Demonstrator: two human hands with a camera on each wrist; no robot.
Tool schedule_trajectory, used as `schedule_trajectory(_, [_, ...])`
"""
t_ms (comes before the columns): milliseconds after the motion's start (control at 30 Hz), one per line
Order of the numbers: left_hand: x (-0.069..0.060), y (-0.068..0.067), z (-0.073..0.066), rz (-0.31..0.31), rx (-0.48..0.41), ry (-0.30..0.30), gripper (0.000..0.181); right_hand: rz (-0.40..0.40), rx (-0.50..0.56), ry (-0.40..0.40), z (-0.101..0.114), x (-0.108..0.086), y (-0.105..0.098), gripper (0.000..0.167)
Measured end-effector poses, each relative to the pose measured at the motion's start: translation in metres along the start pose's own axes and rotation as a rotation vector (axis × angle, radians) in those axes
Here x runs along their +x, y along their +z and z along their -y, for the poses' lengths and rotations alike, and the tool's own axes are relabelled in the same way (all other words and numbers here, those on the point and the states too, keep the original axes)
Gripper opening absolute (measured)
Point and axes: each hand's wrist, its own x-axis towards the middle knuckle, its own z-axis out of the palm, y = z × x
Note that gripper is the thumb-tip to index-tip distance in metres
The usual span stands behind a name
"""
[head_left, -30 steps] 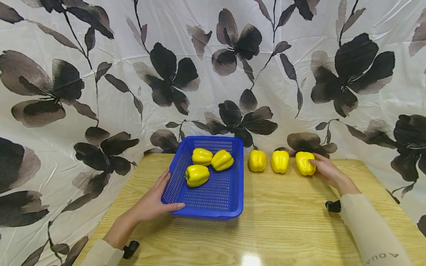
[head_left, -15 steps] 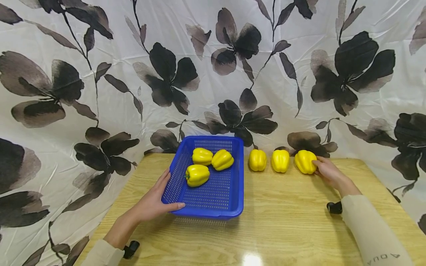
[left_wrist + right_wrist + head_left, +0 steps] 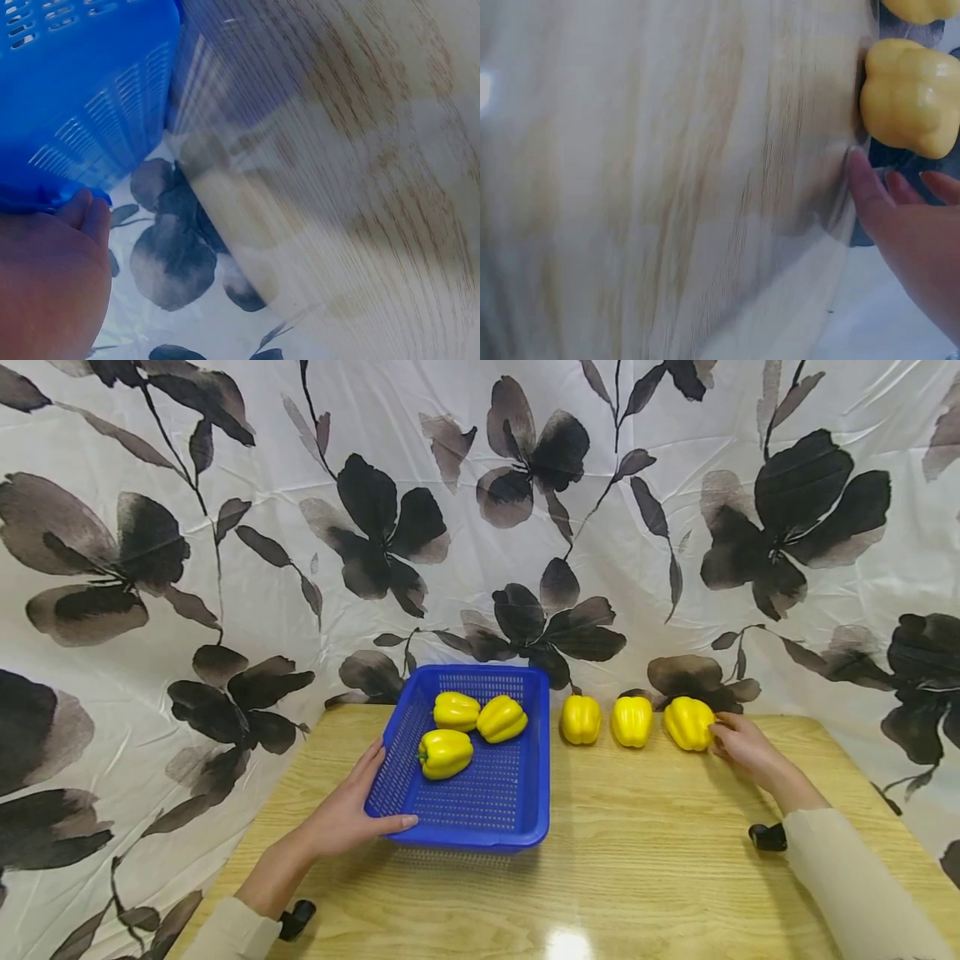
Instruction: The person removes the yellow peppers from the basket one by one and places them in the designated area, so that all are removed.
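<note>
A blue perforated basket [image 3: 534, 760] holds three yellow bell peppers [image 3: 446, 754]. My left hand [image 3: 337, 814] grips its near left corner, thumb over the front rim and fingers along the left side; the left wrist view shows that hand [image 3: 52, 281] at the basket's rim [image 3: 82, 37]. Right of the basket, three more yellow peppers stand in a row: one [image 3: 581, 720], a middle one [image 3: 632, 722] and a slightly turned one [image 3: 688, 723]. Beside this last one is my right hand [image 3: 753, 756]. In the right wrist view, its fingers [image 3: 866, 184] are spread just short of the pepper [image 3: 911, 97], holding nothing.
The light wooden table [image 3: 637, 860] has a row of peppers along its back edge. Behind it hangs a white cloth [image 3: 450, 410] with dark flowers. A black device is on each wrist, the left one [image 3: 297, 920] and the right one [image 3: 768, 837].
The rightmost pepper has turned slightly under my right fingers, which then let go and drew back a little to the right. My left hand and the basket have stayed put.
</note>
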Motion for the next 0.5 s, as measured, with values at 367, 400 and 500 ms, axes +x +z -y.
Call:
schedule_trajectory(367, [0.001, -0.002, 0.0, -0.004, 0.024, 0.011, 0.127, -0.025, -0.237, -0.054, 0.02, -0.032, -0.001, 0.069])
schedule_trajectory(400, [0.001, -0.002, 0.0, -0.004, 0.023, 0.009, 0.127, -0.03, -0.259, -0.069, 0.025, -0.035, 0.001, 0.069])
schedule_trajectory(500, [0.0, -0.001, -0.001, 0.002, 0.015, 0.003, 0.126, -0.038, -0.305, -0.112, 0.038, -0.043, 0.007, 0.068])
